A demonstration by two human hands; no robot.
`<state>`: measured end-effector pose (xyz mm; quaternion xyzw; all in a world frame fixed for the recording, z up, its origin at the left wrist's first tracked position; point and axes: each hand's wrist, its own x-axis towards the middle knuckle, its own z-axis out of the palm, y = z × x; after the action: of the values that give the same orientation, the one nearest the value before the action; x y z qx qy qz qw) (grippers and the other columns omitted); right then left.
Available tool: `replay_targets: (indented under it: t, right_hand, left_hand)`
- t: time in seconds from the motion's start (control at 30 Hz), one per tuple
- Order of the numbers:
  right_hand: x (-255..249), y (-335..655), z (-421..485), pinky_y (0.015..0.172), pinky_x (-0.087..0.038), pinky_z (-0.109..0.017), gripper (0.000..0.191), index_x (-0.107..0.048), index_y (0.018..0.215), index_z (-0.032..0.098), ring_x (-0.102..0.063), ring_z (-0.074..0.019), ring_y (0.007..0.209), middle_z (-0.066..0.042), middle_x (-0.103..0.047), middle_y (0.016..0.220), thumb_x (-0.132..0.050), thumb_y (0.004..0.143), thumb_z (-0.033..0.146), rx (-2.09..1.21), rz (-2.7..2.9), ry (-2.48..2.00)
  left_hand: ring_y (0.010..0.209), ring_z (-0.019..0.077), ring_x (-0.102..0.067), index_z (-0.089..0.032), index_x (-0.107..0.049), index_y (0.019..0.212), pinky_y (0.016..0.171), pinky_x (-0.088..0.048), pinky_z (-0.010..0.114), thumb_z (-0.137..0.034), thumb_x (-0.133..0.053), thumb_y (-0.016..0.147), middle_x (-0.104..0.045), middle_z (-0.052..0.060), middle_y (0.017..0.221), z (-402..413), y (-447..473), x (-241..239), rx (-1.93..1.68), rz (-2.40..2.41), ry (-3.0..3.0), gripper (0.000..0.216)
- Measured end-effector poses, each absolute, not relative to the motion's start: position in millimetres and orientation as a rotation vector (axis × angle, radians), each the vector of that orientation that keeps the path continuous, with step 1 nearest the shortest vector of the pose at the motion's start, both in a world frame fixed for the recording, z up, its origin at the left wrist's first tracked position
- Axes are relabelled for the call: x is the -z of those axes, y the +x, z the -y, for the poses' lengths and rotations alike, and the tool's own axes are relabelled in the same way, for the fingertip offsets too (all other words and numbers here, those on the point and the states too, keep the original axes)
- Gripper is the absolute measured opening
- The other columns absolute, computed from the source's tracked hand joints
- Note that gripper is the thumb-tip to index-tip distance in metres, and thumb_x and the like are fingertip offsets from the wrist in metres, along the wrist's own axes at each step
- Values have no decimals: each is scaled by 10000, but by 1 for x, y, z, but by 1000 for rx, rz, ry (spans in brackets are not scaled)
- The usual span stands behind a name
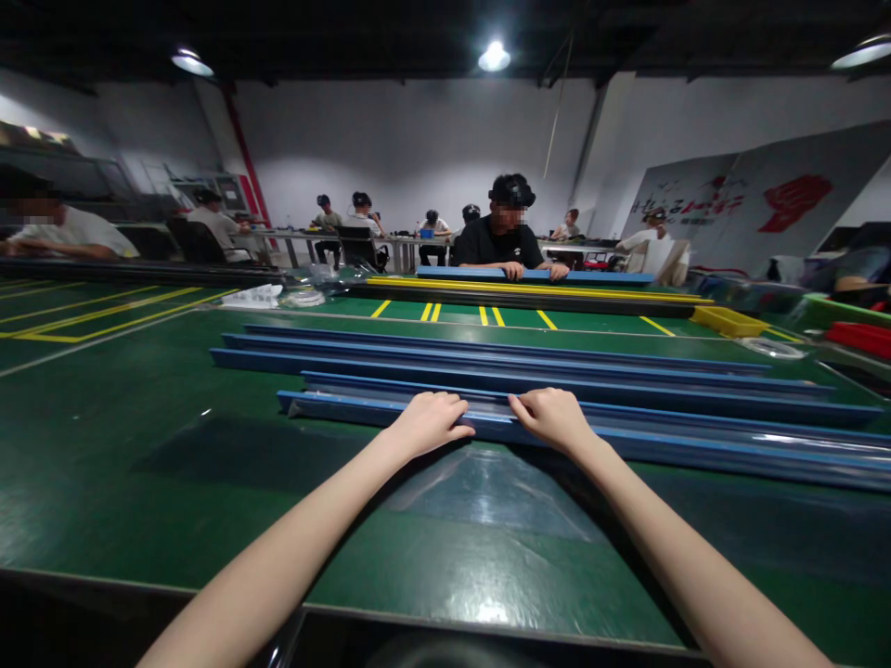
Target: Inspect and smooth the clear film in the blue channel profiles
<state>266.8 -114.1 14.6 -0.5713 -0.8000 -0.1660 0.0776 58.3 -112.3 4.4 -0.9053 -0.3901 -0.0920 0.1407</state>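
Note:
Several long blue plastic rails (487,357) lie side by side across the green table (139,436). The nearest rail (696,445) sits inside a clear plastic sleeve (487,482) that spreads over the table toward me. My left hand (428,422) curls over the near edge of this rail, fingers closed on it. My right hand (553,417) grips the same rail a short way to the right, fingers bent over its top.
Across the table a person in black (505,243) rests both hands on another blue rail (535,276) above black and yellow strips (529,295). A yellow tray (728,321), clear bags (278,297) and red and green bins (859,325) lie around. More people sit behind.

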Motion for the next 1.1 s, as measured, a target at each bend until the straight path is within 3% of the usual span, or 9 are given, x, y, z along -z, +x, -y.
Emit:
replay_targets:
  t: [0.53,1.1]
  right_hand:
    - [-8,291,123,502,-218,-232,399,-578,784,206,-544,-112,679,-16,-602,771,-222,875,361,511,2440,-1625]
    - [-7,289,125,535,-257,-220,442,-608,854,221,-545,-106,722,-15,-588,825,-190,891,360,430,2513,-1607]
  left_hand:
    - [885,173,-507,-190,-528,934,716,-372,263,-493,-462,783,-548,32,966,115,45,-6,317,1156,-2515,345]
    - [881,182,-537,-187,-539,914,731,-351,284,-484,-465,786,-594,25,932,116,47,-4,303,1216,-2530,332]
